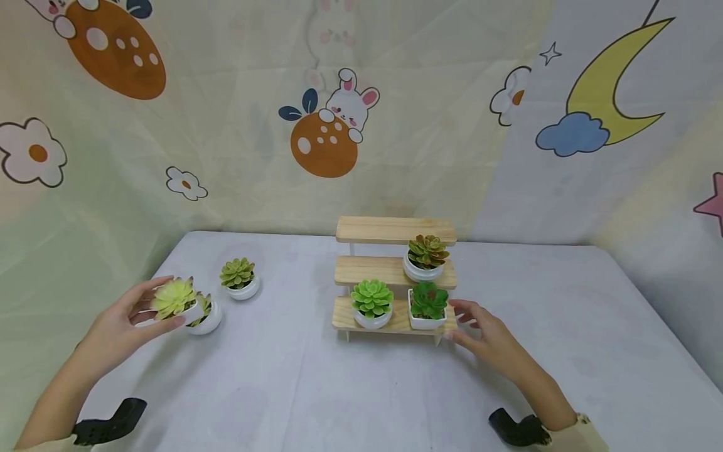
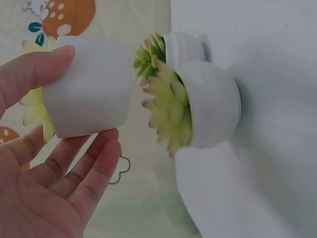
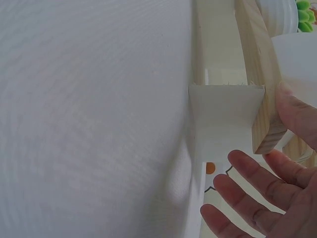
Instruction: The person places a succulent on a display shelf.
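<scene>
My left hand (image 1: 127, 317) grips a yellow-green succulent in a squarish white pot (image 2: 91, 87), thumb on one side and fingertips on the other. Behind it in the head view, a pale succulent in a round white pot (image 2: 215, 104) stands on the table. At the wooden tiered stand (image 1: 395, 229), my right hand (image 1: 486, 333) is by the right end of the lowest step, its fingers spread and its thumb tip right at the square pot there. That square white pot (image 1: 427, 322) carries a dark green succulent. Left of it on the same step is a bright green succulent (image 1: 373, 297).
A reddish-green succulent in a round pot (image 1: 425, 271) sits on the middle step's right side. Another small potted succulent (image 1: 241, 290) stands at the table's back left. A white cloth covers the table (image 1: 361, 389), and a printed curtain (image 1: 243, 125) hangs behind it.
</scene>
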A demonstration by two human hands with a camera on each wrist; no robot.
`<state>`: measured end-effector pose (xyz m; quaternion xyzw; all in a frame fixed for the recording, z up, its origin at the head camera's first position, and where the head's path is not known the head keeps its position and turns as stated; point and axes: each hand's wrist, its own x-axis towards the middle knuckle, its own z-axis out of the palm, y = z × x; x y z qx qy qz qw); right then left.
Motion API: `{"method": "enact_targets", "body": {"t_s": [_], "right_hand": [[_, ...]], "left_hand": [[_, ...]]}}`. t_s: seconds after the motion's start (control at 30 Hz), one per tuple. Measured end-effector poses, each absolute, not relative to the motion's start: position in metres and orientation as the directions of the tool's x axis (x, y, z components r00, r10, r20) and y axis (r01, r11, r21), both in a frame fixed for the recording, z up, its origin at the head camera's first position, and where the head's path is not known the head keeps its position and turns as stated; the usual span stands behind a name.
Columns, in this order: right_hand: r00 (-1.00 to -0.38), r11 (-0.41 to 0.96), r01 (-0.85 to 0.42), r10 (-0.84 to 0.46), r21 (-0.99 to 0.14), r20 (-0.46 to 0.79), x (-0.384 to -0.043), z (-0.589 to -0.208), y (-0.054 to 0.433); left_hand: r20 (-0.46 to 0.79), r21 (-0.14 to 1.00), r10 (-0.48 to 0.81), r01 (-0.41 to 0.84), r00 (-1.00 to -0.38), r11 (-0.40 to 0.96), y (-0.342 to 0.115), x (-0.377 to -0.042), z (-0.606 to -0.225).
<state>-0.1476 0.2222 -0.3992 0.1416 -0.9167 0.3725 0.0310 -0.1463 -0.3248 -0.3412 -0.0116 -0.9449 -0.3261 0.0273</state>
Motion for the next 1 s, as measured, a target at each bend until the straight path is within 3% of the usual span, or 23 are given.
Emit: {"method": "enact_targets", "body": {"t_s": [0.23, 0.67, 1.0], "right_hand": [[-0.958, 0.69, -0.282, -0.234, -0.667, 0.164, -0.148, -0.4, 0.222], [-0.956, 0.694, -0.291, -0.237, -0.658, 0.173, -0.148, -0.399, 0.222], [-0.961, 0.693, -0.27, -0.23, -0.668, 0.151, -0.147, -0.4, 0.222]], "left_hand": [[0.092, 0.615, 0.037, 0.086, -0.995, 0.784, -0.301, -0.149, -0.326], [0.233, 0.643, 0.19, 0.298, -0.954, 0.706, -0.246, -0.169, -0.309], [0.233, 0.69, 0.27, 0.355, -0.934, 0.631, -0.205, -0.187, -0.299]]}}
